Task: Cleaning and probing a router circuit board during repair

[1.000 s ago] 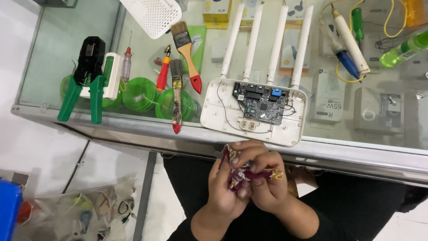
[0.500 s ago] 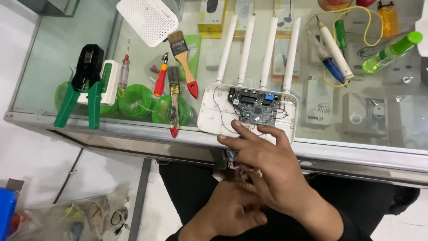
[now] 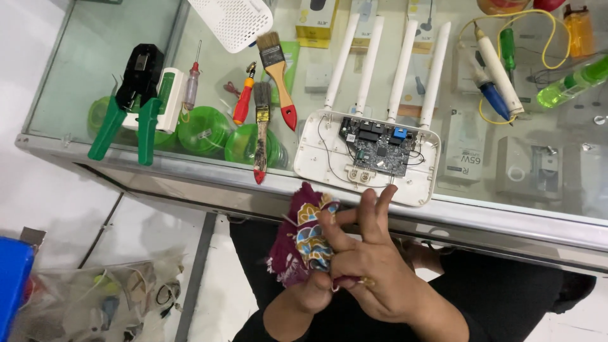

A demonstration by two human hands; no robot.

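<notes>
Holding a bunched patterned cloth below the near edge of the glass tabletop, I have my right hand on top, fingers spread and pointing up toward that edge, while thumb and lower fingers pinch the cloth together with a small dark piece I cannot make out. My left hand sits underneath, mostly hidden by the cloth and the other hand; it seems closed around the bundle from below. The cloth is maroon with blue, yellow and white patches, and its long axis runs from my lap up toward the tabletop's near edge, its top end just short of the metal rim.

Just beyond my fingertips, at the near edge, lies an opened white router with its circuit board bare and four antennas pointing toward the far edge. Left of it, two paintbrushes lie lengthwise: one with a red handle tip reaching the near edge, another red-handled one farther back. A red screwdriver lies beside them. Green-handled crimping pliers rest near the left edge, handles toward me. A white perforated cover sits at the far edge, and a soldering iron with yellow cord lies toward the far right corner, beside a green bottle.
</notes>
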